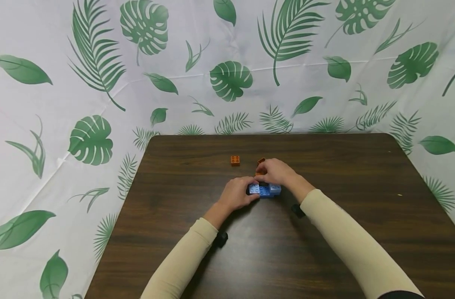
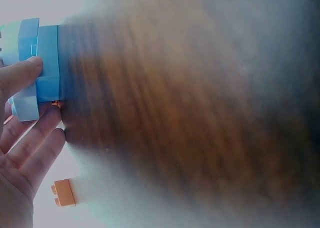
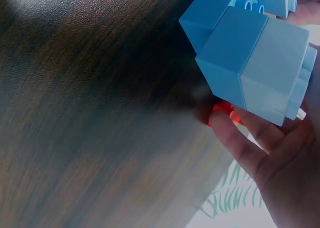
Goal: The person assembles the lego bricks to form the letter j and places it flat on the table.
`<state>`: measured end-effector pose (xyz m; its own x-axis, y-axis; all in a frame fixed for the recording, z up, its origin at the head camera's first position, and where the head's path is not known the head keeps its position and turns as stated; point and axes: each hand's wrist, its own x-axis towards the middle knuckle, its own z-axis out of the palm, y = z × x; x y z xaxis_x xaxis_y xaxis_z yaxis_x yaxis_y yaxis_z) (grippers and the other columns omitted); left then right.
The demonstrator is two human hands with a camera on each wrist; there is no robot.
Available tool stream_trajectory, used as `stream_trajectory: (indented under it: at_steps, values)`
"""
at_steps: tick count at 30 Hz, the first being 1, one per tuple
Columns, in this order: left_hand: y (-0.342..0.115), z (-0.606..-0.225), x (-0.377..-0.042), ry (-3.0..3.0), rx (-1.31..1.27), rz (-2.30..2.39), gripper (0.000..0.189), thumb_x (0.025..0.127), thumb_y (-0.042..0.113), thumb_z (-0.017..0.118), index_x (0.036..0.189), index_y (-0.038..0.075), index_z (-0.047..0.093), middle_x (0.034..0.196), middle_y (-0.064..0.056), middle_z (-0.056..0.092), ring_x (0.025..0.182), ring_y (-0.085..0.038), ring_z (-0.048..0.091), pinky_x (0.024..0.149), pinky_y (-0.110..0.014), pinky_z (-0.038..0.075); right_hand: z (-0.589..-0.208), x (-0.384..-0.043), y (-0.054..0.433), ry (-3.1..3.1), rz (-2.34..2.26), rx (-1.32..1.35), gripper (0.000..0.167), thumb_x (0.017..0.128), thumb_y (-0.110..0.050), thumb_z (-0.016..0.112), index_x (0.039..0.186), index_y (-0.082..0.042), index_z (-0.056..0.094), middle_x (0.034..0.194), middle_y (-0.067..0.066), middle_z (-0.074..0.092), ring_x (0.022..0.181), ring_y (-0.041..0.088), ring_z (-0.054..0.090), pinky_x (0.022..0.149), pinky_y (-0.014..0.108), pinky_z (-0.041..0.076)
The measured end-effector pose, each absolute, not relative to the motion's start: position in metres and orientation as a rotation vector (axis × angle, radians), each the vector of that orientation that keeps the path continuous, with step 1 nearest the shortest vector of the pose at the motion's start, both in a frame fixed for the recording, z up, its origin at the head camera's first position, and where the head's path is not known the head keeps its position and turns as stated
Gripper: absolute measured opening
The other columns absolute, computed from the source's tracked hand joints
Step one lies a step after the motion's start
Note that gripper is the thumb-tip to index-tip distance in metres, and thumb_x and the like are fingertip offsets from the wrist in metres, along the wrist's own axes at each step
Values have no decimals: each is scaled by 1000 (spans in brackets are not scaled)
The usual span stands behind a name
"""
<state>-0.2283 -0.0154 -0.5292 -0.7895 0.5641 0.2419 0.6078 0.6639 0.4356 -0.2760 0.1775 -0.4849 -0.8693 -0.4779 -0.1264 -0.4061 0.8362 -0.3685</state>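
A low build of light and darker blue toy building bricks [image 1: 264, 191] sits on the table, raised at both ends. My left hand [image 1: 236, 193] grips its left end, thumb [image 2: 22, 75] on the near side and fingers behind. My right hand [image 1: 277, 171] reaches in from behind the build and pinches an orange brick [image 1: 259, 174], mostly hidden by the fingers. In the right wrist view, red-orange [image 3: 224, 107] shows at its fingertips, below the stacked blue end [image 3: 250, 62]. Another orange brick [image 1: 261, 160] lies just beyond the right hand, partly covered by it.
A loose orange brick [image 1: 235, 160] stands studs up farther back, left of the right hand. The dark wooden table [image 1: 324, 249] ends at a white, leaf-patterned cloth [image 1: 227, 112] behind. Black wrist cameras [image 1: 221, 239] hang under both forearms.
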Motion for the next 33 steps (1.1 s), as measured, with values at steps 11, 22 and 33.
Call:
stream_trajectory:
  at_steps: [11,22,33]
  values:
    - [-15,-531,-230,-2799,-977,-778,37,83,38,78,111,16,70,109,2,69,94,-12,64,83,-31,51,-482,-276,179,2830,-546,-658,27,88,-27,73,107,-8,73,96,3,69,85,21,62,83,42,51]
    - [-14,-532,-229,-2793,-983,-785,34,84,38,78,109,17,70,105,5,70,89,-9,63,79,-29,51,-472,-271,197,2912,-696,-601,35,84,-16,73,117,-8,65,109,8,62,91,25,57,84,44,51]
    - [-14,-533,-229,-2791,-988,-803,34,84,38,78,110,18,70,107,5,70,91,-8,63,81,-29,50,-444,-247,215,2898,-762,-635,46,84,-11,67,129,-7,61,114,7,57,91,24,55,81,41,52]
